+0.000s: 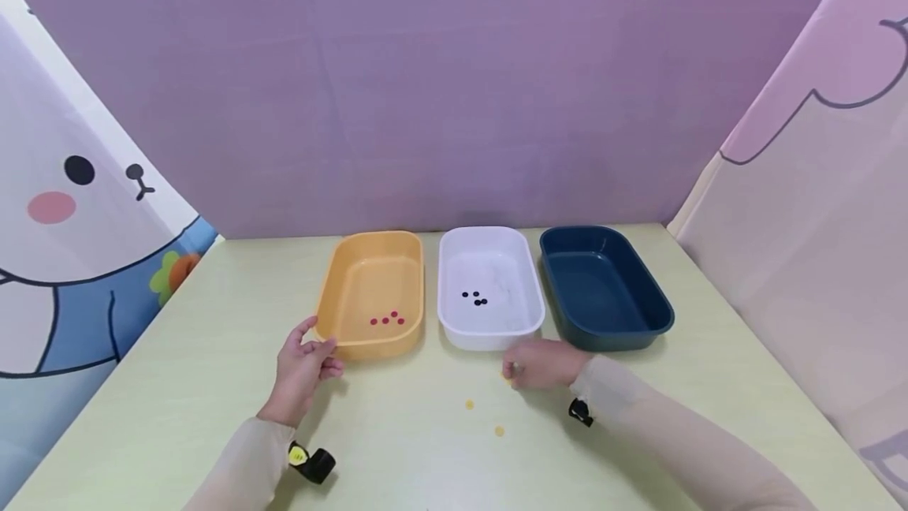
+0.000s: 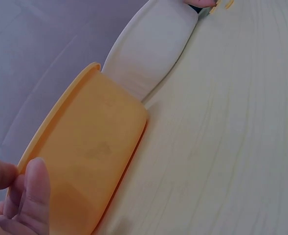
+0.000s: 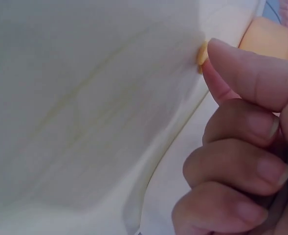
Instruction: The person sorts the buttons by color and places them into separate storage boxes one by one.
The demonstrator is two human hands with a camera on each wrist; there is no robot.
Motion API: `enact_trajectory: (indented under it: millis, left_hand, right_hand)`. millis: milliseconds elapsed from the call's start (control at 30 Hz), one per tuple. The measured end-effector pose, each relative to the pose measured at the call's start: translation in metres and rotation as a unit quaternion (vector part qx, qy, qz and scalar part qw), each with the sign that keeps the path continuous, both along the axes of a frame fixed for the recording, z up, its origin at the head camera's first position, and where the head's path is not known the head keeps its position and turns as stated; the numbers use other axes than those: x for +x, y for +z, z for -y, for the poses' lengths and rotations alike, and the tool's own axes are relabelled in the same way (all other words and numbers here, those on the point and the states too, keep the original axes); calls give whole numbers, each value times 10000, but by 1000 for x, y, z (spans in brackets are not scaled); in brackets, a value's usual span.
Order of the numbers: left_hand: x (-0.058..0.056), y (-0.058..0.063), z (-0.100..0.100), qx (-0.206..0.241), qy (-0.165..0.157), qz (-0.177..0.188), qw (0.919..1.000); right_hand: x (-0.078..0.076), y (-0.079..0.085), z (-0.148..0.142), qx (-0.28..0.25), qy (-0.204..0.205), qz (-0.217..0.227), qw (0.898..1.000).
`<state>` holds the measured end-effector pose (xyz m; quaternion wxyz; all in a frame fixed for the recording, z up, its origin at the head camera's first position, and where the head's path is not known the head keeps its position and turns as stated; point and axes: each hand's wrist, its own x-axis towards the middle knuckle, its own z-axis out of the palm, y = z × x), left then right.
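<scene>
My left hand (image 1: pixel 301 373) holds the near left corner of the orange tray (image 1: pixel 372 349), thumb and fingers at its rim; the left wrist view shows the tray's outer side (image 2: pixel 92 147) close up. Four fingers' worth of my right hand (image 1: pixel 542 363) is curled just in front of the white tray (image 1: pixel 489 341). Between its thumb and index fingertips, right at the tabletop, is a small yellow button-like disc (image 3: pixel 203 53). Two more yellow discs, one farther left (image 1: pixel 470 404) and one nearer (image 1: pixel 500 431), lie flat on the table.
Several red discs (image 1: pixel 386 320) lie inside the orange tray and several black discs (image 1: pixel 477 302) inside the white one. A dark blue tray (image 1: pixel 603 290) stands at the right of the row. Behind the pale table (image 1: pixel 411 464) hangs a purple cloth (image 1: pixel 454 85).
</scene>
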<state>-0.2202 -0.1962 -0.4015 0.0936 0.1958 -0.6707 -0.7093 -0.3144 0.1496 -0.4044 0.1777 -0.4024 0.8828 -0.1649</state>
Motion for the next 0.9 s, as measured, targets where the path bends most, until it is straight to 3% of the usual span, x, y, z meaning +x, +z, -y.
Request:
enact_trajectory:
  millis: [367,667,900]
  left_hand:
    - [0,-1,0,105,44,-9,9999]
    - [1,-2,1,55,65,34,10000]
    - [0,0,0,14,66,-5,10000]
  right_hand:
    - [-1,-5,3,370,-168,-52,9992]
    - [-8,-9,-8,55,251,183,9995]
    - [-5,-3,-19,56,-15,246,9997]
